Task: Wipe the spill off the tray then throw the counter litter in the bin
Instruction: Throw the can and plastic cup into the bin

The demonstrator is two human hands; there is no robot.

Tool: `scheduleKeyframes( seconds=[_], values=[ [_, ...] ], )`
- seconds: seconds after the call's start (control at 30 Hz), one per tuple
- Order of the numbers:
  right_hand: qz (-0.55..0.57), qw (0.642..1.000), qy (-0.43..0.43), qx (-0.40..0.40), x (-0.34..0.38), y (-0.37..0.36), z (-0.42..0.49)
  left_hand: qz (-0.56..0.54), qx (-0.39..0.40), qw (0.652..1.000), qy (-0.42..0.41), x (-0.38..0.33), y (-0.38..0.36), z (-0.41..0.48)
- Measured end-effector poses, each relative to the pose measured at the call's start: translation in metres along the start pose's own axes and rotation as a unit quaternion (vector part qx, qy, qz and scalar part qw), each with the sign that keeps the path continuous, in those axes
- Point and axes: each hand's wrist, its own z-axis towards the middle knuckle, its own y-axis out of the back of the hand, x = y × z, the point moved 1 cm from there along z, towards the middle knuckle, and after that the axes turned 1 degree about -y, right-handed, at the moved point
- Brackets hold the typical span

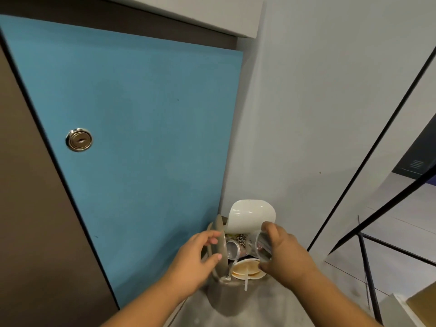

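Standing in the tight corner between a blue cabinet door (132, 138) and a pale grey wall (318, 102), the grey bin (226, 296) is crammed with litter. Its tan swing lid (220, 244) is gripped upright by the left hand (195, 258). A clear plastic cup (260, 245) is clasped sideways over the opening by the right hand (286, 253), above a stained paper bowl (247, 269) and crushed can (233, 247).

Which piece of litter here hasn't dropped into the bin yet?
The clear plastic cup, tipped in the right hand; the can and paper bowl already lie inside.
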Motion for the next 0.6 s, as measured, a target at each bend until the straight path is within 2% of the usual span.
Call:
scheduleKeyframes(
  seconds=[0.13, 0.33, 0.47, 0.6],
  values=[
    [0.013, 0.999, -0.035, -0.002, 0.006, -0.023, 0.004, -0.012, -0.007, 1.0, 0.013, 0.006, 0.002, -0.004],
    [0.024, 0.999, -0.028, 0.034, 0.008, -0.038, 0.012, -0.02, -0.005, 1.0, 0.021, 0.007, 0.002, -0.005],
    [-0.053, 0.997, 0.007, 0.056, 0.012, -0.037, 0.018, -0.027, 0.004, 0.999, 0.027, 0.005, 0.003, -0.004],
    [-0.063, 0.995, 0.015, 0.074, 0.015, -0.046, 0.017, -0.031, 0.004, 0.999, 0.027, 0.005, 0.005, -0.003]
  ],
)
